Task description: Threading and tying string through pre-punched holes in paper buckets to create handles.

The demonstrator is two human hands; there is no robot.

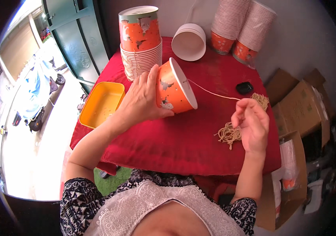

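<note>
My left hand (142,96) grips an orange paper tub (172,88) with dark bird shapes, tilted so its white-rimmed end faces right. From that end a thin pale cord (211,93) runs across to my right hand (252,122), whose fingers pinch it, drawn nearly straight. A loose bundle of beige cords (229,134) lies just left of my right hand. More of the cord (260,100) shows behind its fingers. Left of the held tub stands a tall stack of similar tubs (140,39), and a yellow plastic tray (93,104) lies by my left forearm.
A red cloth (168,143) covers the table. White tubs (189,42) lie on their side at the back, near two leaning stacks of cups (231,23). A small black object (244,87) rests at the right. Cardboard boxes (303,114) stand beyond the right edge; a green door (75,43) is at left.
</note>
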